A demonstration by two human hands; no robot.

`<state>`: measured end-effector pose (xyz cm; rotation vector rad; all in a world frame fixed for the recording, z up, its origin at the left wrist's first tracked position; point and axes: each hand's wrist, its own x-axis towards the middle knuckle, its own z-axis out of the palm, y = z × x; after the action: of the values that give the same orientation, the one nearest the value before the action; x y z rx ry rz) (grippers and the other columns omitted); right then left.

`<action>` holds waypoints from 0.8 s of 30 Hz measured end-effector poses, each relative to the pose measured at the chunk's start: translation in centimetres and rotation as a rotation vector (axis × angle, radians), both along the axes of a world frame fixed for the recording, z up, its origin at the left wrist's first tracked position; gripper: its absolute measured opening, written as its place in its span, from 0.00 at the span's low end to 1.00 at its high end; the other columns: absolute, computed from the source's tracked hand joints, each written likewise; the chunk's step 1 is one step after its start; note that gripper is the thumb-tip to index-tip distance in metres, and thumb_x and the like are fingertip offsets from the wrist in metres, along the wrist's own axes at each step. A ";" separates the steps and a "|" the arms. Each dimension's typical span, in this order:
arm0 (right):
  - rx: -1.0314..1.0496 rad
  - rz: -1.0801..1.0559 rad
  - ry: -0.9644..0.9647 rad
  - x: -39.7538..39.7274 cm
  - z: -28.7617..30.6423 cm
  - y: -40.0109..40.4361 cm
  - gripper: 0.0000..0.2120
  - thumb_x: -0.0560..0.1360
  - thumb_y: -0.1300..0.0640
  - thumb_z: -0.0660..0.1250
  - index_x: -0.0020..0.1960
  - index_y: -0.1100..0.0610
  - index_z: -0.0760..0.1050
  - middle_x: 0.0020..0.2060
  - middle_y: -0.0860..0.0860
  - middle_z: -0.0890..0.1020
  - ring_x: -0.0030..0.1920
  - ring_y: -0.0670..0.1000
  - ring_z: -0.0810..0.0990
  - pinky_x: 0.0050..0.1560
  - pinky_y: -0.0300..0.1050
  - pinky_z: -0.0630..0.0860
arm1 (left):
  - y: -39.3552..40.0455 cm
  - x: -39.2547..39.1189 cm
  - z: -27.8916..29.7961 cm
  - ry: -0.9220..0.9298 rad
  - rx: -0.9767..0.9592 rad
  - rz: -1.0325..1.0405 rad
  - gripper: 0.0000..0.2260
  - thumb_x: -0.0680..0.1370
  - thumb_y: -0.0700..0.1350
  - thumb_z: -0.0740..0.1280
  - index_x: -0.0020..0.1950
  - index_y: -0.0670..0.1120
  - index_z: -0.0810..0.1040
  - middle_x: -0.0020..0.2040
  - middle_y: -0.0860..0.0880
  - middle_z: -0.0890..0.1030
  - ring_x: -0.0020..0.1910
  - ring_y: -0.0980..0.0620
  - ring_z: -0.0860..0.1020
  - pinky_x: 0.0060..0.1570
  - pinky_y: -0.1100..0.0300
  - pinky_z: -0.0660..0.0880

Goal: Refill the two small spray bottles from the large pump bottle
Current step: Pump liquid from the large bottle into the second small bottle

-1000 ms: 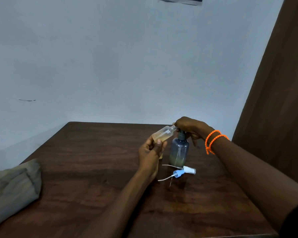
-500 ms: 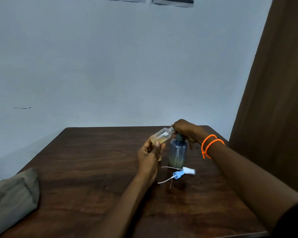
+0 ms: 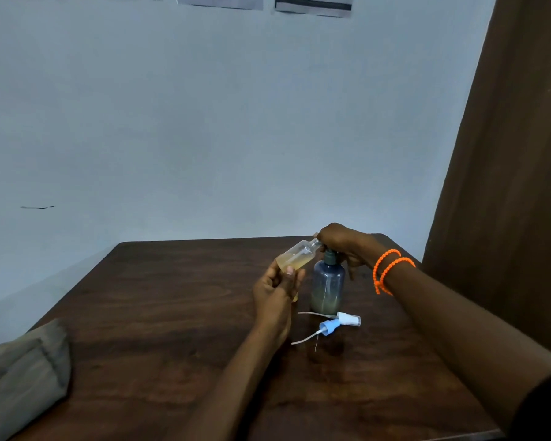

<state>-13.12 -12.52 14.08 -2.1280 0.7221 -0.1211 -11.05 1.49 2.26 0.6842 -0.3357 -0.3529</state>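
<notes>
small spray bottle (image 3: 296,256) tilted, neck at pump bottle (image 3: 327,286) nozzle, gripped by left hand (image 3: 277,289), right hand (image 3: 342,242) clamped over pump head, two spray caps (image 3: 337,323) lying just beside on tabletop (image 3: 159,313)

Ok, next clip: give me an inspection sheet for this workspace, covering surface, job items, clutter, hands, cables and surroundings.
Surface: dark brown wooden table, dry as far as visible.
Job's things: small clear spray bottle, capless, tilted, yellowish liquid at its low end, neck at the pump; large translucent blue-grey pump bottle upright, liquid low; white spray cap and blue spray cap lying beside it, dip tubes attached. Second small bottle mostly hidden behind the left hand.
Clutter: folded grey-green cloth at the near left edge.
Hands: left hand grips the small bottle; right hand, orange bead bracelets on its wrist, on the pump head.
Cables: nothing seen.
Surroundings: pale wall, brown curtain, papers.
</notes>
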 end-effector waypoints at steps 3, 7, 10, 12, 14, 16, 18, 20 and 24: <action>-0.029 0.013 0.033 -0.2 0.8 0.0 0.09 0.83 0.57 0.57 0.50 0.61 0.72 0.43 0.56 0.73 0.43 0.59 0.73 0.34 0.49 0.70 | 0.1 0.0 0.0 -0.003 0.000 0.004 0.13 0.81 0.33 0.64 0.66 0.36 0.77 0.57 0.42 0.85 0.58 0.48 0.83 0.56 0.59 0.81; 0.057 -0.011 -0.052 0.6 -0.3 -0.6 0.09 0.81 0.56 0.58 0.45 0.59 0.71 0.40 0.56 0.72 0.42 0.57 0.70 0.40 0.49 0.68 | 0.1 0.3 -0.1 -0.006 0.007 0.013 0.14 0.81 0.34 0.64 0.66 0.37 0.77 0.59 0.41 0.84 0.60 0.46 0.82 0.57 0.59 0.81; 0.083 -0.046 -0.061 1.0 -1.5 -1.2 0.07 0.77 0.57 0.57 0.41 0.56 0.70 0.35 0.56 0.72 0.36 0.54 0.68 0.42 0.51 0.66 | 0.0 0.4 0.0 -0.014 0.013 0.019 0.14 0.81 0.34 0.65 0.66 0.37 0.77 0.56 0.44 0.86 0.56 0.49 0.84 0.55 0.60 0.81; 0.060 -0.034 -0.044 0.8 -1.3 -1.0 0.08 0.77 0.58 0.57 0.41 0.57 0.70 0.35 0.57 0.71 0.34 0.55 0.68 0.40 0.51 0.67 | 0.0 0.2 0.0 -0.015 0.015 0.013 0.13 0.81 0.34 0.64 0.66 0.37 0.77 0.54 0.45 0.86 0.55 0.50 0.84 0.54 0.61 0.81; 0.035 -0.022 -0.027 0.6 -0.4 -0.8 0.10 0.80 0.57 0.57 0.41 0.58 0.71 0.38 0.57 0.73 0.38 0.58 0.71 0.43 0.55 0.69 | 0.0 0.1 0.0 -0.014 0.009 0.005 0.13 0.81 0.33 0.64 0.66 0.37 0.77 0.55 0.45 0.86 0.55 0.51 0.84 0.55 0.61 0.81; 0.022 -0.013 -0.017 0.7 0.1 -0.9 0.12 0.81 0.53 0.58 0.43 0.58 0.71 0.40 0.56 0.75 0.41 0.59 0.73 0.46 0.58 0.71 | 0.0 0.2 0.0 -0.008 0.005 0.001 0.14 0.81 0.33 0.64 0.66 0.36 0.77 0.56 0.44 0.85 0.55 0.50 0.84 0.55 0.60 0.81; 0.018 -0.025 -0.011 1.1 -0.2 -1.3 0.12 0.81 0.51 0.59 0.44 0.57 0.72 0.41 0.55 0.75 0.42 0.59 0.74 0.47 0.58 0.70 | 0.0 0.4 0.0 -0.017 0.008 0.004 0.13 0.81 0.34 0.64 0.66 0.37 0.77 0.56 0.44 0.85 0.55 0.50 0.84 0.55 0.61 0.81; 0.063 -0.030 -0.046 1.5 -1.1 -1.6 0.09 0.80 0.55 0.59 0.44 0.57 0.72 0.39 0.55 0.74 0.41 0.57 0.73 0.43 0.52 0.70 | 0.1 0.3 0.2 -0.031 0.015 0.007 0.12 0.81 0.34 0.64 0.64 0.38 0.78 0.55 0.45 0.86 0.55 0.50 0.84 0.55 0.61 0.81; 0.054 -0.020 -0.040 1.5 -1.5 -1.5 0.09 0.80 0.58 0.57 0.45 0.59 0.73 0.38 0.56 0.73 0.39 0.57 0.71 0.37 0.49 0.69 | 0.2 0.1 0.2 -0.034 0.007 0.012 0.11 0.81 0.33 0.63 0.62 0.39 0.80 0.52 0.47 0.87 0.53 0.52 0.84 0.55 0.61 0.81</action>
<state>-11.67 -13.99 12.57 -2.0613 0.7149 -0.1531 -10.93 1.72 2.45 0.6996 -0.3628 -0.3310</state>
